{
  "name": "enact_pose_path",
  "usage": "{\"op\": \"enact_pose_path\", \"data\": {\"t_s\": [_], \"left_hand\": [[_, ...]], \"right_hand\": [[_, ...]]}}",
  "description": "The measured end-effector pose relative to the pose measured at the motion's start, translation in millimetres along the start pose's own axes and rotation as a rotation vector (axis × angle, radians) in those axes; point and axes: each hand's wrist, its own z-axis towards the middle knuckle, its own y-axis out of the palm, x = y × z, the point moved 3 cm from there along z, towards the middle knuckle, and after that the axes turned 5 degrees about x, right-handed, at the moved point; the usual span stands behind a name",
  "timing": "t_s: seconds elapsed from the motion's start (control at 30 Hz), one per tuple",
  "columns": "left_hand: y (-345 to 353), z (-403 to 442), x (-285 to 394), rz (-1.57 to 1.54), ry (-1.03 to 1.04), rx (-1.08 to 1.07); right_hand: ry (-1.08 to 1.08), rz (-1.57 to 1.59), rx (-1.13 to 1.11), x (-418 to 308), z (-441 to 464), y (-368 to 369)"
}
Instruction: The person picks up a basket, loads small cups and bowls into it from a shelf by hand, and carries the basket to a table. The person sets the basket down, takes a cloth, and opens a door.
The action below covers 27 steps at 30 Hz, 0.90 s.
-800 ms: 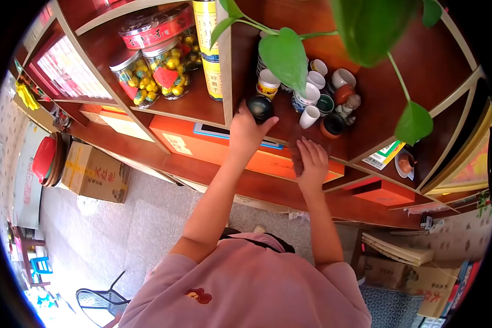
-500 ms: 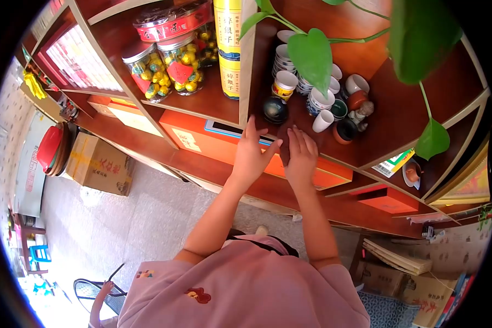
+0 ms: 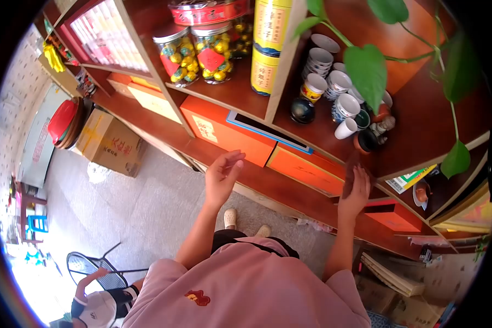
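Observation:
My left hand hangs in front of the lower shelf, fingers loosely curled and apart, holding nothing. A dark brown cloth is in my right hand, at the shelf edge on the right. Above, on the shelf, a dark round cup rests beside a yellow patterned cup. Behind and right of them are stacked white cups, a small white cup lying tilted, a green-lined cup, a black-lined brown cup and a small figurine.
Green plant leaves hang before the cups. Jars of yellow sweets and yellow canisters fill the left compartment. Orange boxes lie below. A cardboard box is on the floor; another person is near a chair at lower left.
My left hand has let go of the dark round cup and drawn back down and left. My right hand has moved right along the shelf edge with the cloth. The camera view has shifted.

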Motion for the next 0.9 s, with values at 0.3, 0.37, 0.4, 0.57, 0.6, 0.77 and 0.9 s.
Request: {"op": "enact_pose_path", "data": {"t_s": [0.3,0.37,0.4,0.57,0.6,0.77,0.9], "left_hand": [[-112.8,-33.2,4.0,-0.089,-0.024,0.508],[-144.3,-51.1,1.8,-0.093,-0.033,0.652],[-156.8,-58.1,-2.1,-0.101,-0.026,0.702],[-211.5,-84.2,-5.6,-0.104,-0.081,0.826],[-221.0,-83.9,-6.8,-0.116,-0.081,0.857],[-282.6,-70.5,8.7,-0.148,-0.005,0.935],[-353.7,-56.8,17.8,-0.150,0.085,0.981]], "right_hand": [[0.179,0.646,-0.081,-56.4,-38.0,51.5],[0.113,0.724,-0.209,-100.7,-33.8,68.3],[-0.032,0.746,-0.208,-120.5,-27.7,81.4],[-0.114,0.969,-0.327,-206.7,-28.3,125.9],[-0.112,1.014,-0.309,-223.5,-23.5,128.3],[-0.092,1.076,-0.398,-312.8,-7.5,125.0],[-0.175,1.004,-0.424,-374.0,5.0,140.9]]}}
